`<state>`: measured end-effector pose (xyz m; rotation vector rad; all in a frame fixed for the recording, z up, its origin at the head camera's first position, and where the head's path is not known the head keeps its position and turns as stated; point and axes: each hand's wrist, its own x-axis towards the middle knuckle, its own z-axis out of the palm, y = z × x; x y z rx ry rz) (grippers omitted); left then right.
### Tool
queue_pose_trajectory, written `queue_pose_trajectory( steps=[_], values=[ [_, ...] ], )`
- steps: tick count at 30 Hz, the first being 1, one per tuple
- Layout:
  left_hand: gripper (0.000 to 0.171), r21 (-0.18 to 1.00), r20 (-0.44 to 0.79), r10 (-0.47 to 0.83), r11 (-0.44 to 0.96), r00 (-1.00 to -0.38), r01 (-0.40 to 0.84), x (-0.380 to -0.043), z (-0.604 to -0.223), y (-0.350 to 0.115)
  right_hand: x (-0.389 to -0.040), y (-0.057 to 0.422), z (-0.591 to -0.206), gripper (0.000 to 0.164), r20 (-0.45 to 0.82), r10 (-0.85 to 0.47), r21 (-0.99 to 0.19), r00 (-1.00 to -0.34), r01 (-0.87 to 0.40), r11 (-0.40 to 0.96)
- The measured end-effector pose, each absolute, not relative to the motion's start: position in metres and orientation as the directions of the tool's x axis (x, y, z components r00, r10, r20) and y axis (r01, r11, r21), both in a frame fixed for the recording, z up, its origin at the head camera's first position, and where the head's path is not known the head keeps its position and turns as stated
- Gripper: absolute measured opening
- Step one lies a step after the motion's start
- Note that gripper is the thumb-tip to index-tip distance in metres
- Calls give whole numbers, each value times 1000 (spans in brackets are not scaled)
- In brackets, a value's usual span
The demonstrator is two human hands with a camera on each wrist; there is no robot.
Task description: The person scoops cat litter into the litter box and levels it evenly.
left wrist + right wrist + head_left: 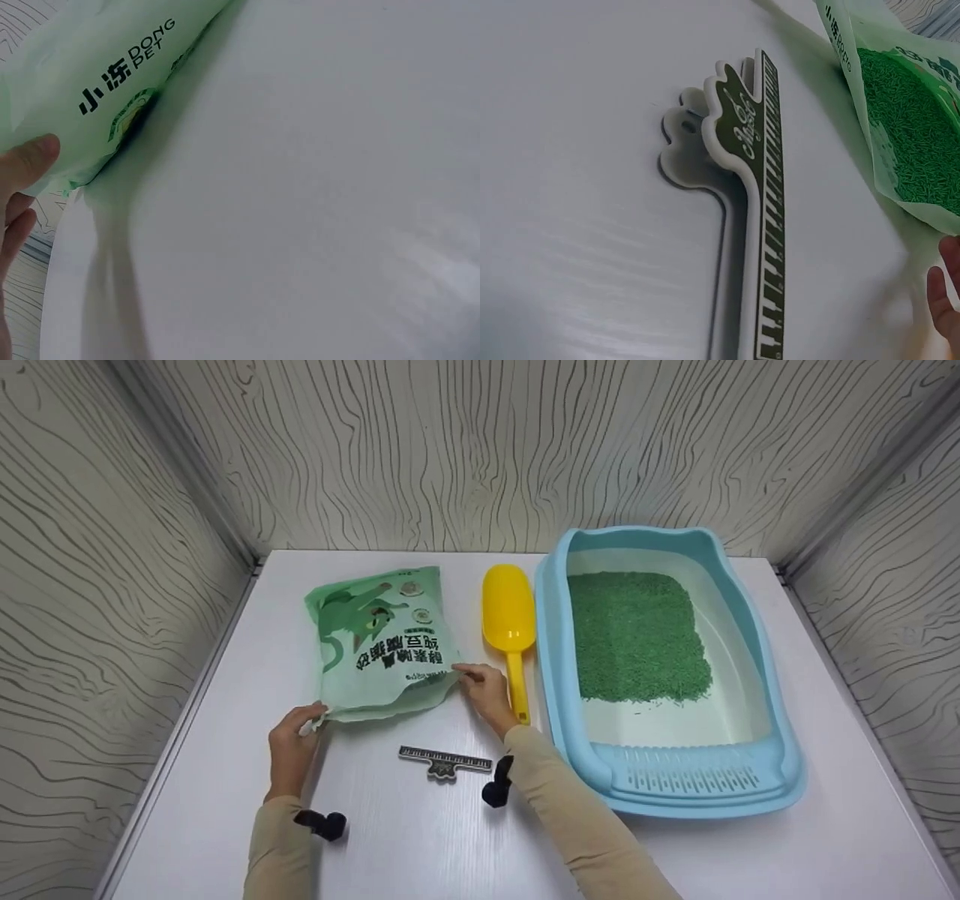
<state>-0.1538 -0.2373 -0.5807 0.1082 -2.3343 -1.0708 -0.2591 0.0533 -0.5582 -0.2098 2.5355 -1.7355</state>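
Observation:
A light green cat litter bag (382,645) with a cat picture lies on the table, its mouth facing me. Green pellets (907,127) show inside its opening in the right wrist view. My left hand (292,746) pinches the left corner of the mouth, and the left thumb (34,159) presses on the plastic. At the right corner, my right hand (487,694) pinches the bag's edge between thumb and fingers. On the table between my forearms lies a clip (445,763) with a piano-key pattern, apart from both hands.
A yellow scoop (508,607) lies right of the bag, its handle beside my right hand. Next to it stands a blue litter box (553,660) with green pellets (637,637) spread in it. Patterned walls (465,457) enclose the white table (375,840).

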Motion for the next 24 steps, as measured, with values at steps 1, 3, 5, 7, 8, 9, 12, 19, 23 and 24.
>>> queue_pose_trajectory(
  steps=[1, 3, 5, 7, 8, 9, 12, 19, 23, 24],
  values=[
    [26, 718, 451, -297, 681, -841, 144, -153, -581, -238, -259, 53, -559, 24, 32, -139, -929, -990, -81, 362],
    [27, 718, 441, -302, 683, -845, 131, -152, -582, -240, -259, 53, -561, 23, 31, -128, -926, -991, -77, 371],
    [28, 721, 434, -307, 682, -847, 122, -152, -584, -241, -258, 53, -562, 23, 17, -113, -922, -993, -60, 384],
    [27, 726, 432, -308, 677, -848, 124, -151, -585, -243, -258, 52, -562, 23, 5, -94, -920, -996, -41, 390],
    [27, 727, 431, -308, 675, -848, 125, -151, -585, -243, -258, 51, -562, 22, -5, -84, -917, -996, -29, 398],
    [26, 727, 429, -307, 675, -849, 123, -151, -586, -244, -258, 51, -562, 22, -6, -76, -914, -997, -25, 406],
    [25, 730, 417, -307, 674, -855, 114, -151, -586, -245, -258, 50, -560, 20, 19, -68, -904, -998, -46, 426],
    [21, 735, 360, -311, 675, -880, 62, -154, -582, -248, -260, 53, -552, 18, -19, -105, -865, -994, -37, 501],
    [16, 738, 329, -306, 673, -893, 41, -157, -579, -249, -265, 54, -547, 18, -125, -102, -842, -987, 51, 538],
    [14, 743, 322, -308, 668, -895, 38, -158, -579, -250, -266, 54, -546, 17, -133, -101, -837, -986, 57, 545]
  ],
)
